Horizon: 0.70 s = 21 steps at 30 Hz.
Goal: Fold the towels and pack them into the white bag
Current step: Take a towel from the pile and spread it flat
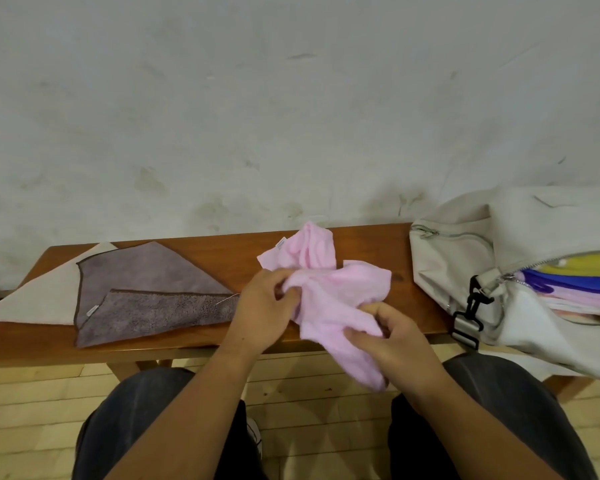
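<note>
The person sits before a low wooden worktop (222, 252) and holds a pink towel (333, 292) in the middle of the frame. The towel is partly above the near edge of the worktop and partly hanging down toward the knees. The left hand (262, 306) grips the left side of the cloth, and its fingers (274, 277) are curled and pinch a bunch of it. The right hand (394, 337) is lower and nearer to the body, with its fingers also curled round the lower part of the towel.

The towel is crumpled, not flat, and a small white label shows at its upper corner. I think the hands search for the edges, so that the cloth can be spread out. The fold itself is not yet begun.

At the left of the frame a mauve towel (146, 289) lies on the worktop with one corner turned over. It covers part of a cream towel (39, 292) under it. They seem to wait for their turn, on the side of the left hand.

At the right edge the white bag (465, 258) rests on its side, with the zip open toward the person. Inside, folded cloths (575, 284) in yellow, blue and pink are stacked flat, so the task looks partly done. The open mouth is on the side of the right hand, which probably makes the packing easy. A black clip (473, 303) hangs on the strap.
</note>
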{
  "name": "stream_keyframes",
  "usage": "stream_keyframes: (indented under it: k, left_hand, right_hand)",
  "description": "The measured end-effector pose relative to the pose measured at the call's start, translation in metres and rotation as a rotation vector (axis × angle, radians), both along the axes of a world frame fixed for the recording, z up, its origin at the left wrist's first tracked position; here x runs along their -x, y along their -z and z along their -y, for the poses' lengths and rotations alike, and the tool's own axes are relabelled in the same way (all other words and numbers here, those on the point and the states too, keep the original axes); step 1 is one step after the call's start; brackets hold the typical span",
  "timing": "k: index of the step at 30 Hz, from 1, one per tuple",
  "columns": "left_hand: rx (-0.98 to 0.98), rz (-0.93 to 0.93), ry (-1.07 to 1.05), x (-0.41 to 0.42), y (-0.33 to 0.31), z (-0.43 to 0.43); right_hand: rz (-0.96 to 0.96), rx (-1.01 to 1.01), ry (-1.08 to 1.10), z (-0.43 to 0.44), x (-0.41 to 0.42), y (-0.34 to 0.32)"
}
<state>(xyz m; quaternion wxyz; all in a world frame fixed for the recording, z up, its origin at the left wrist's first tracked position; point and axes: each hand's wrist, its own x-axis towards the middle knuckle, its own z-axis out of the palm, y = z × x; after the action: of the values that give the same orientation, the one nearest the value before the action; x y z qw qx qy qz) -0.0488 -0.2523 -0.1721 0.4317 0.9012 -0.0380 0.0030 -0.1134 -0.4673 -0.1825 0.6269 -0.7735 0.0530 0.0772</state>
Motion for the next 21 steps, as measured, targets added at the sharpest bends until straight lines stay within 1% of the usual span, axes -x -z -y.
stream_keyframes:
  k: [2,4,6,7,9,10,12,14,15,17,20,21]
  left_hand:
    - [0.086,0.034,-0.099,-0.002,-0.007,-0.003]
    - [0.195,0.032,-0.144,-0.002,-0.012,-0.005]
    - [0.298,-0.003,-0.155,0.0,-0.016,-0.007]
    - [0.365,-0.029,-0.157,0.001,-0.018,-0.006]
    - [0.53,-0.107,-0.15,0.003,-0.022,-0.004]
    - [0.603,-0.147,-0.132,0.003,-0.023,-0.003]
    - [0.691,-0.194,-0.05,0.004,-0.025,-0.002]
    - [0.693,-0.237,0.066,0.008,-0.024,-0.002]
    - [0.686,-0.264,0.141,0.01,-0.023,-0.002]
    - [0.637,-0.319,0.281,0.018,-0.025,0.0]
    - [0.399,-0.321,0.412,0.027,-0.026,0.003]
    - [0.369,-0.336,0.427,0.029,-0.027,0.004]
  right_hand:
    - [0.08,-0.022,0.115,0.002,-0.003,-0.006]
    - [0.15,-0.058,0.206,0.006,-0.003,-0.009]
    - [0.122,-0.098,0.166,0.006,0.0,-0.013]
    - [0.07,-0.109,0.101,0.0,0.001,-0.017]
    - [-0.028,-0.065,-0.03,-0.009,0.003,-0.014]
    - [-0.044,-0.034,-0.046,-0.012,0.003,-0.011]
    - [-0.01,0.014,0.061,-0.013,0.002,-0.007]
    - [0.025,0.007,0.188,-0.009,-0.001,-0.004]
    - [0.044,0.027,0.191,-0.008,-0.002,-0.003]
    - [0.086,0.132,0.092,-0.009,-0.001,-0.001]
    - [0.156,0.325,-0.055,-0.015,0.001,0.004]
    - [0.169,0.381,-0.07,-0.016,0.001,0.007]
